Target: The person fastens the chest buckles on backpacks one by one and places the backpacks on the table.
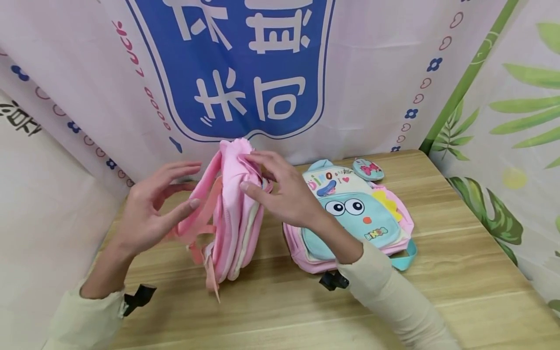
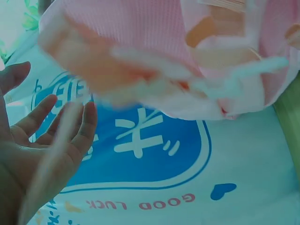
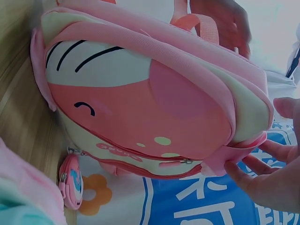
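A pink backpack [image 1: 234,209] stands on edge on the table, its shoulder straps [image 1: 203,218] facing left. My right hand [image 1: 284,189] holds its upper end, thumb on one side and fingers on the other. In the right wrist view, the fingers of the right hand [image 3: 269,176] touch a pink side flap [image 3: 229,157] beside the backpack's printed face [image 3: 154,108]. Left of the straps, my left hand [image 1: 150,209] is spread with nothing in it. The left wrist view shows this left hand [image 2: 51,140] apart from the bag, with a blurred strap nearby.
A second backpack [image 1: 350,218], pale blue, white and pink with cartoon eyes, lies to the right. A small round pouch [image 1: 368,169] lies at its top. The wooden table [image 1: 463,253] meets a printed cloth [image 1: 358,82] at the back.
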A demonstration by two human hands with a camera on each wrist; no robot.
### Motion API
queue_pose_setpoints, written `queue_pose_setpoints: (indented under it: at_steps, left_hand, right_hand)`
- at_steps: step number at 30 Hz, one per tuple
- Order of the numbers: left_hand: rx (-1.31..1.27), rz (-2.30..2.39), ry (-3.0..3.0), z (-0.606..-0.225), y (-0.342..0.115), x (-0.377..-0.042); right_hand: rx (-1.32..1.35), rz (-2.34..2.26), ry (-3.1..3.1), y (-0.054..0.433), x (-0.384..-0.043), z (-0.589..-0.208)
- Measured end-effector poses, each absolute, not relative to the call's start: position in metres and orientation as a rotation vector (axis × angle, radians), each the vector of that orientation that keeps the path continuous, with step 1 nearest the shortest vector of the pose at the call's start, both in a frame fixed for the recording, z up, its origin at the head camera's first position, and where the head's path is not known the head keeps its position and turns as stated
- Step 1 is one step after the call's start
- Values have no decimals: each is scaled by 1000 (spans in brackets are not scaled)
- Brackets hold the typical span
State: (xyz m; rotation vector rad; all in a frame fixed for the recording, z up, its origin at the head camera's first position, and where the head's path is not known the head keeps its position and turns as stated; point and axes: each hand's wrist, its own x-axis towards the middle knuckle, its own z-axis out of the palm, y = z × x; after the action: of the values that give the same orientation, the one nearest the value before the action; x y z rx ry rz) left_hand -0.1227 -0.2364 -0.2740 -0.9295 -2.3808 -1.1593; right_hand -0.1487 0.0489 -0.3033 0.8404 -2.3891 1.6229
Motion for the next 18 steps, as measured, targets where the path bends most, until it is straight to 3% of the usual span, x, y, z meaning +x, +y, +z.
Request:
queue_pose_setpoints:
  at_steps: [9,18]
  left_hand:
    - [-866,-1187,-2392,-293,-258,-117]
    - [-675,-1304,-2487,-342,-274,-113]
  right_hand:
    - [738,1608,-2423,66,-147,-308]
    - [646,1604,-2467,83,-147,-319]
